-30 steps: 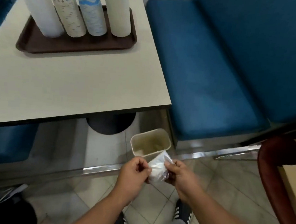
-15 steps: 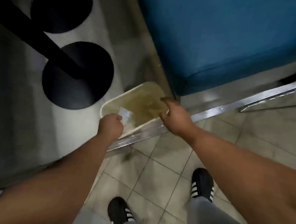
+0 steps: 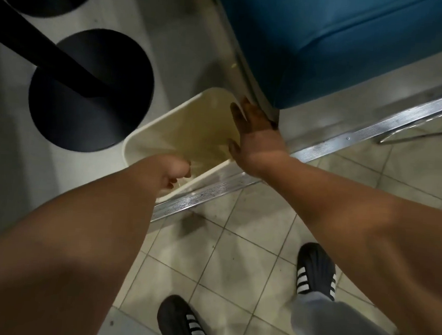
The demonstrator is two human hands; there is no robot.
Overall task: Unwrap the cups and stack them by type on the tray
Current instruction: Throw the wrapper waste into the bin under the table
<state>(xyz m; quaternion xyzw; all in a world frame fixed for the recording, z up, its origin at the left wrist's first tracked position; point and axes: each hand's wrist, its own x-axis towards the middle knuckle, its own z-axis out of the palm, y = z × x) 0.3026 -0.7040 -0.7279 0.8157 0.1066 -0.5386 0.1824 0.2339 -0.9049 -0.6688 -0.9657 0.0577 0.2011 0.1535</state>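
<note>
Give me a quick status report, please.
Left hand curled inside bin, grip contents hidden. Right hand open at bin's far rim. No wrapper visible.

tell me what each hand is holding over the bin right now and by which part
The right hand holds nothing; its fingers are spread over the bin. The left hand is curled inside the bin; whether it grips anything cannot be told.

Bare forearms, grey trousers (image 3: 334, 329), black shoes (image 3: 316, 269) with white stripes.
</note>
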